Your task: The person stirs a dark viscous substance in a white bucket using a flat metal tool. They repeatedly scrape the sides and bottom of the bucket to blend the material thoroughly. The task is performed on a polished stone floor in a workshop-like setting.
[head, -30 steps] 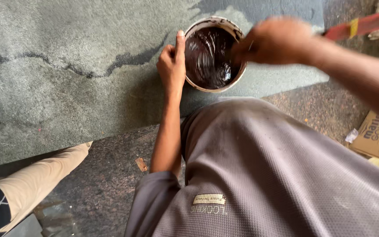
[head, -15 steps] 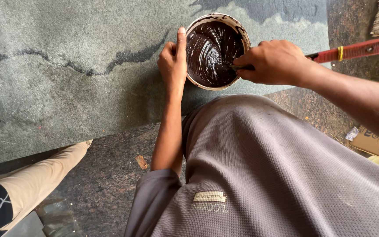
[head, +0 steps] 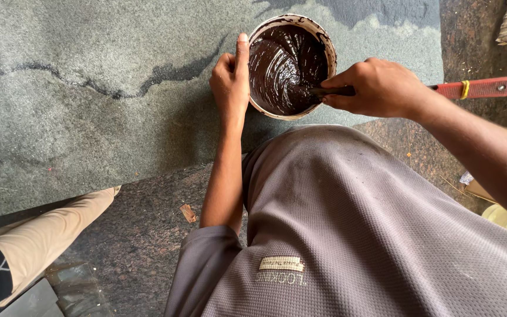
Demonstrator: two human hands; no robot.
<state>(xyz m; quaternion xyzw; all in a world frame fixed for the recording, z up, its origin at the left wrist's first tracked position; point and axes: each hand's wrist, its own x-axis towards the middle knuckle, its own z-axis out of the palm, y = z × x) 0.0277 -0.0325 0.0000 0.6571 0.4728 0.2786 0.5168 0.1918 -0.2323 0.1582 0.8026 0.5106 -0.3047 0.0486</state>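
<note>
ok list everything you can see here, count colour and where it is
bowl: one, pale rim, top centre on the slab, holding dark brown paste
paste: one mass, dark brown, glossy, inside the bowl
stirring tool: one, dark, tip in the paste
red handle: one, red with a yellow band, right of the right hand
stone slab: one, grey-green with a dark vein, upper left
floor: speckled dark brown, below the slab
scrap: one, brown, on the floor
another person's leg: one, beige trousers, lower left
shirt: one, grey-brown, bottom centre
left hand: on the bowl's left rim
right hand: gripping the stirring tool
</note>
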